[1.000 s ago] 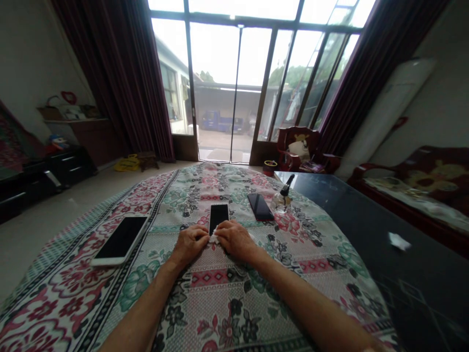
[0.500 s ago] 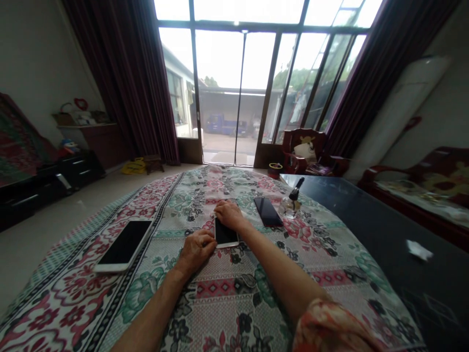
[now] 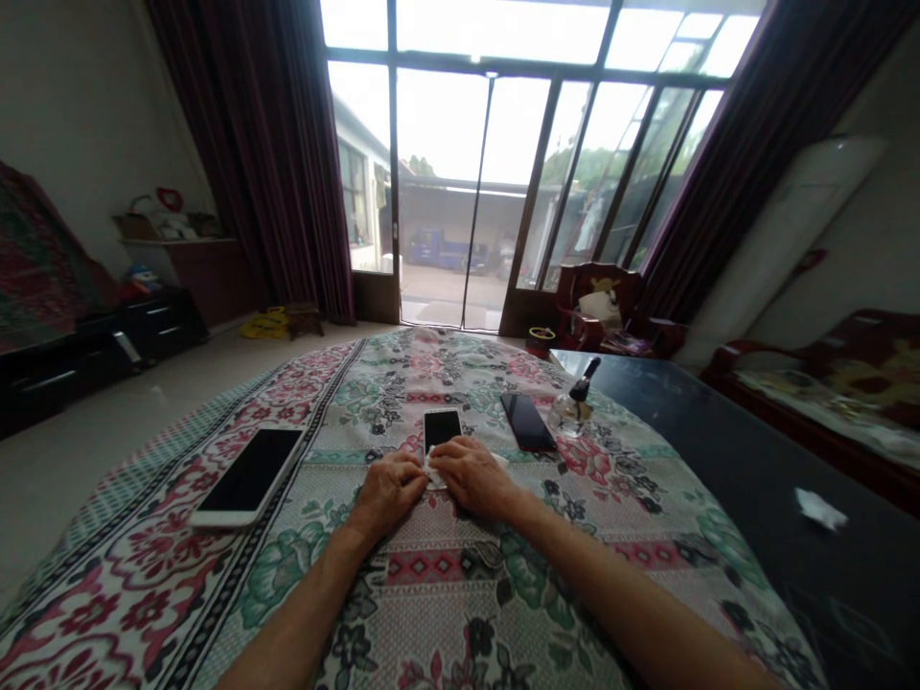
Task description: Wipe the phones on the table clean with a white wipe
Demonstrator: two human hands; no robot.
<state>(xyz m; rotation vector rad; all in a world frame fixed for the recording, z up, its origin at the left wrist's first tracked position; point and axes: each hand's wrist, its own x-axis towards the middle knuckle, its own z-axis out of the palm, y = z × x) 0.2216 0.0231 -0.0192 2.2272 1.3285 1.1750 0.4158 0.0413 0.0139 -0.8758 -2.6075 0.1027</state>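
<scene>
Middle phone (image 3: 442, 425), white wipe (image 3: 432, 473) at its near end

I see the phone flat on the cloth-covered worktop (image 3: 345, 661), between larger white phone (image 3: 248, 474) and dark phone (image 3: 528, 422). Right hand (image 3: 474, 476): fingers bunched on the wipe. Left hand (image 3: 392, 487): at phone's left edge, fingers curled, can't tell if gripping.

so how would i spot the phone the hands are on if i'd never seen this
On the floral tablecloth, look where the left hand and right hand nearly meet. The white-edged phone there has its near end partly covered. Unlike the larger white device to its left and the dark phone to its right, it has hands on it.
</scene>
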